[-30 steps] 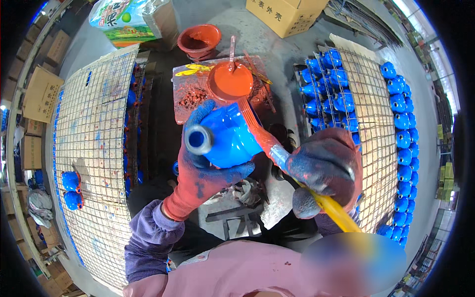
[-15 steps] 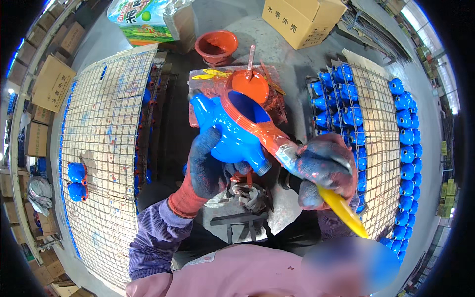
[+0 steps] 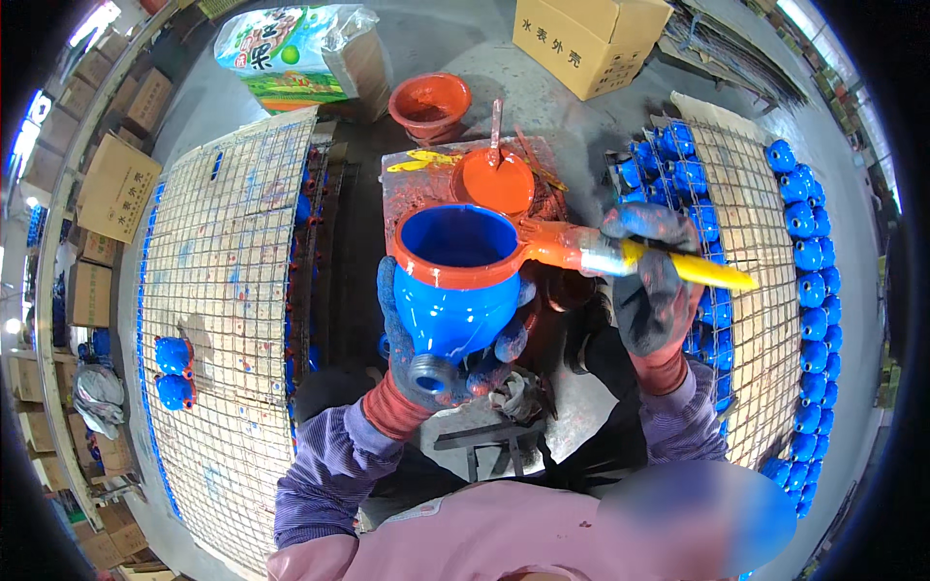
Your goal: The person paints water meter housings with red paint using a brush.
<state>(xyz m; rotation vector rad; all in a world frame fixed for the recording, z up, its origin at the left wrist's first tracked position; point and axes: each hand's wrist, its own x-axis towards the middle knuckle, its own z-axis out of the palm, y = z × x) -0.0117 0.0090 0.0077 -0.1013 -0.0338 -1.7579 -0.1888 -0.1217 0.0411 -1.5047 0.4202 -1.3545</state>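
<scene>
A blue water meter body [image 3: 455, 315] rests in my left hand [image 3: 480, 376], which wears a dark, paint-stained glove. Its wide round mouth faces up, with orange-red paint on the rim, and a threaded side spout points toward me. My gloved right hand [image 3: 651, 310] grips a paintbrush [image 3: 693, 269] with a yellow handle, held nearly level. The orange-coated bristles touch the right side of the rim. Beyond the body, a bowl of orange paint [image 3: 492, 182] with a stick in it stands on a paint-smeared board [image 3: 402, 189].
On my left, a wire rack [image 3: 223, 290] over cardboard carries two blue bodies [image 3: 174, 373]. Another rack [image 3: 751, 290] stands on my right, with rows of blue bodies [image 3: 809, 290] beside it. Farther off are a red-brown bucket [image 3: 431, 105], a carton [image 3: 586, 44] and a printed bag [image 3: 300, 63].
My left hand has turned the water meter body from lying tilted to mouth-up. My right hand has swung the paintbrush from slanting to nearly level, its bristles still at the rim.
</scene>
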